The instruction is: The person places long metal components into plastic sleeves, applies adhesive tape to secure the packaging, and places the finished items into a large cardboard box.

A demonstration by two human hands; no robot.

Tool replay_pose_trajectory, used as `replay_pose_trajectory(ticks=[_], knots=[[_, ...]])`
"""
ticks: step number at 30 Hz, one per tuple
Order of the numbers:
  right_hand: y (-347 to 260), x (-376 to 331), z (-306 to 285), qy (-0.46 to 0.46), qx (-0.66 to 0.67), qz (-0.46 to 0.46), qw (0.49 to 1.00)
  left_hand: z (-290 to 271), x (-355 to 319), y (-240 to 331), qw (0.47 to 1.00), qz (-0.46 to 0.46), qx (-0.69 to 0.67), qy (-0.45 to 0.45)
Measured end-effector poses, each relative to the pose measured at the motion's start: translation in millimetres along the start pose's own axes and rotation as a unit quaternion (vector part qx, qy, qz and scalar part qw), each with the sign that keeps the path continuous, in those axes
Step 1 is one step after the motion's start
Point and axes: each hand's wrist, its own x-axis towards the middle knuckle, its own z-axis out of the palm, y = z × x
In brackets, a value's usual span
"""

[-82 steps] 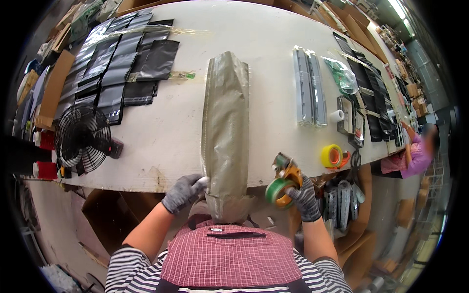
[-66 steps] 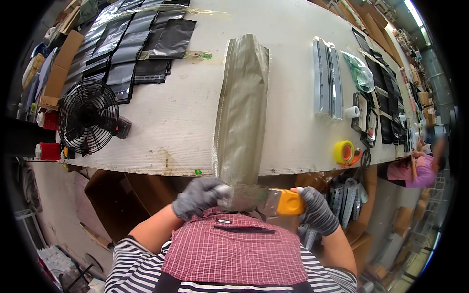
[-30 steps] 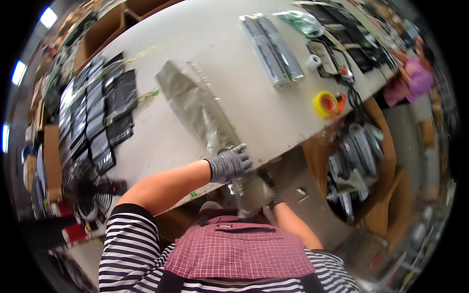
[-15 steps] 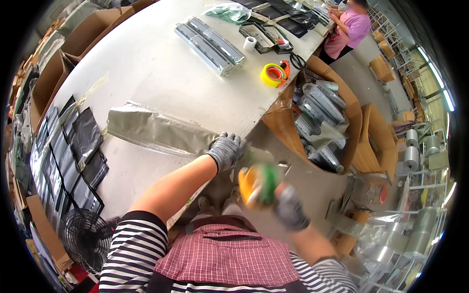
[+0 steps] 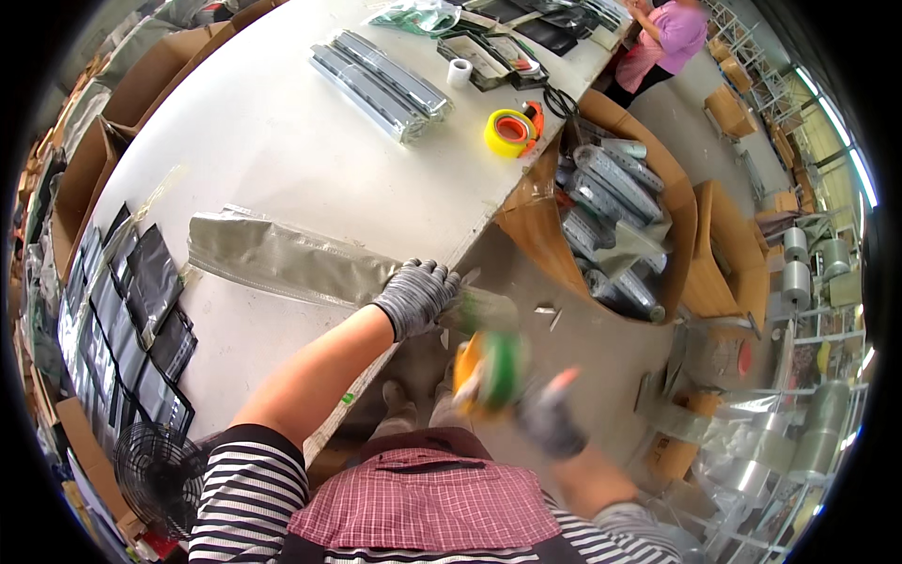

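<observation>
A folded grey-green plastic sheet (image 5: 291,258) lies along the near part of the white table, one end reaching past the edge. My left hand (image 5: 418,296), in a grey fingerless-looking glove, has its fingers closed over that sheet at the table edge. Off the edge, my right hand (image 5: 552,418), also gloved, grips a tape dispenser (image 5: 489,376) with yellow-orange and green parts. Motion blurs this hand and the dispenser, and its finger placement is partly hidden. The dispenser is just below the sheet's overhanging end.
On the table (image 5: 254,141) lie silvery packed bundles (image 5: 381,85), a yellow tape roll (image 5: 507,133), a white roll (image 5: 458,73) and black-edged packages (image 5: 141,310). A carton of rolled packages (image 5: 611,207) stands right. A fan (image 5: 160,479) sits lower left. A co-worker (image 5: 662,42) stands far right.
The dispenser and my right hand have moved slightly down. More of the sheet's end shows past the table edge. My left hand keeps its place on the sheet while the whole view shifts.
</observation>
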Motion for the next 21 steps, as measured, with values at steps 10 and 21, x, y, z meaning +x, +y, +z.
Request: replay_pose_trajectory(ticks=[10,21], knots=[[67.0,-4.7,-84.8,0.03,0.042,0.242,0.969,-16.8,14.6,7.1,1.0,0.006,0.005,-0.014],[-95.1,197.7,-169.7,0.153,0.082,0.004,0.985,-2.7,13.8,6.6,0.994,0.071,0.006,0.081]])
